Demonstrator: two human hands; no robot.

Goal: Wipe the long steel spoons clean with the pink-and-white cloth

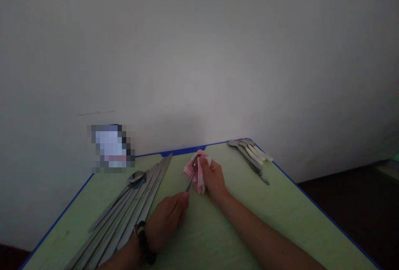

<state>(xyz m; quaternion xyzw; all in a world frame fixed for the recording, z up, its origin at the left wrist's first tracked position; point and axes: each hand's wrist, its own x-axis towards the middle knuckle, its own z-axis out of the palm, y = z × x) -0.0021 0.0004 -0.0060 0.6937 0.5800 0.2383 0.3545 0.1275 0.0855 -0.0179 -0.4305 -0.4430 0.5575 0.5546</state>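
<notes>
My left hand (168,220) is closed round the handle of a metal spoon (190,182), which points away from me. My right hand (213,177) grips a pink and white cloth (200,183) that wraps round the spoon's bowl end, with the thumb pressing on top. Part of the bowl shows between the folds; the rest is hidden by cloth and fingers. Left of my left hand lies a fanned row of long flat metal strips (140,207). Large metal spoons (137,176) rest at the left edge of that row.
At the far right of the green table (237,224) lies a pile of metal spoons (247,158), beside several utensils with white handles (255,153). A blurred-out phone-like device (110,147) stands at the back left. The wall (199,62) rises behind the table's blue back edge.
</notes>
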